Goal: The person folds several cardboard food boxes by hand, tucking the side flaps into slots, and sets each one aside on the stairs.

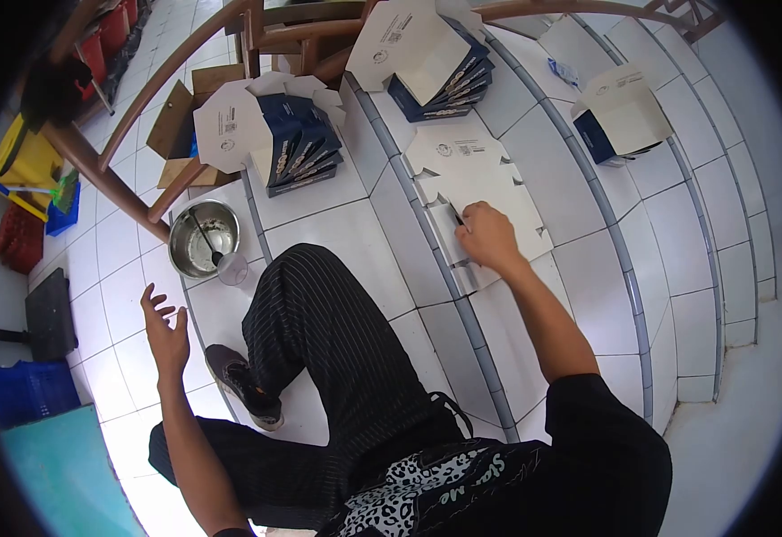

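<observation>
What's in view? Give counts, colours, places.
Flat carton: one visible, white, centre
Carton stacks: two, white-navy, top
Open carton: one, white-navy, right
Packet: one, blue, upper right
Steps: several, white, centre to right
Bowl: one, silver, left
Utensil: one, black, in bowl
Cup: one, clear, beside bowl
Cardboard box: one, brown, upper left
Railing: one, brown, top
Bucket: one, yellow, far left
Left hand: one, bare, left
Right hand: one, bare, at flat carton

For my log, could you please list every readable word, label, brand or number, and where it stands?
"Star Me": black shirt.
Too blurred to read: lettering on nearer box stack, farther box stack; other shirt marks.
Too small to read: print on flat white carton, open box.
</observation>
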{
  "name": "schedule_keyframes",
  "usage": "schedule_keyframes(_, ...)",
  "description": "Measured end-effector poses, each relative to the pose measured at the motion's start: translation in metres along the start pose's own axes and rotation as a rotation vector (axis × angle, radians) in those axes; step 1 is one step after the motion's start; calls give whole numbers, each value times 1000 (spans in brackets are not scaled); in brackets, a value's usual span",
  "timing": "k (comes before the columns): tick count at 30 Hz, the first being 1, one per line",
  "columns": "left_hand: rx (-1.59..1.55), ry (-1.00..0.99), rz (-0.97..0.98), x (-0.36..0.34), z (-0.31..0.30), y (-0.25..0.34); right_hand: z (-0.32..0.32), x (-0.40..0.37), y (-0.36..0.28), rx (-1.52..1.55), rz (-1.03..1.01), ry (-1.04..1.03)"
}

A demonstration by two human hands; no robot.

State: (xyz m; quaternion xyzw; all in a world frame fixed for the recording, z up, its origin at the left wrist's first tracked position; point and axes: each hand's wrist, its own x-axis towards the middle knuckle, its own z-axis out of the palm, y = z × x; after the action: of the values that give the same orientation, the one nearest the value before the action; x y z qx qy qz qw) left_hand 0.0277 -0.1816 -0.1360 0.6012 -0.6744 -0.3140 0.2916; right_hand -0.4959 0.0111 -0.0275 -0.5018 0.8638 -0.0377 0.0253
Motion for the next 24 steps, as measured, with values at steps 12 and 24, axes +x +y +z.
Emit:
schedule_keyframes(12, -380, -144, 149, -42, 15, 110, -132, -50, -50, 125, -10, 257)
schedule_keyframes(24, -808, -817, -475, -103, 50, 110, 25, -121, -196, 762, -523, -569)
